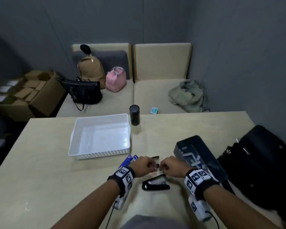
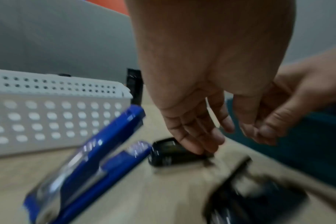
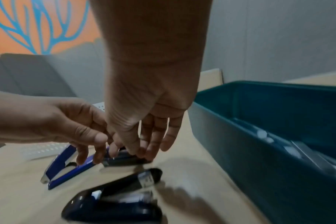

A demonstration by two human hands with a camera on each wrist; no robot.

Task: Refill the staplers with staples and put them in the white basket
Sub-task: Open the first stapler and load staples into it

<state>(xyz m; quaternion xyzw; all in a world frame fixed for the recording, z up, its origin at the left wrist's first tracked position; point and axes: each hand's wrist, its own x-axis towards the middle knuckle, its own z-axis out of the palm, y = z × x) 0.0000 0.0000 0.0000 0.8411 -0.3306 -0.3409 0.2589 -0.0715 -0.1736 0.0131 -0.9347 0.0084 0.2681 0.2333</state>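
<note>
A small black stapler (image 2: 169, 153) (image 3: 125, 160) lies on the table between both hands. My left hand (image 1: 151, 165) (image 2: 199, 145) comes down on one end and grips it with curled fingertips. My right hand (image 1: 163, 166) (image 3: 142, 151) pinches the other end with thumb and fingertips. A blue stapler (image 1: 129, 160) (image 2: 86, 166) (image 3: 67, 166) lies hinged open just left of them. A second black stapler (image 1: 155, 183) (image 3: 115, 197) lies open nearer to me. The white perforated basket (image 1: 82, 156) (image 2: 48, 113) stands beyond the blue stapler with nothing in it.
A dark teal bin (image 1: 196, 154) (image 3: 259, 121) holding small items stands close on the right, with a black bag (image 1: 262, 162) beyond it. A black bottle (image 1: 134, 114) stands at the basket's far right corner. Sofas with bags lie behind the table.
</note>
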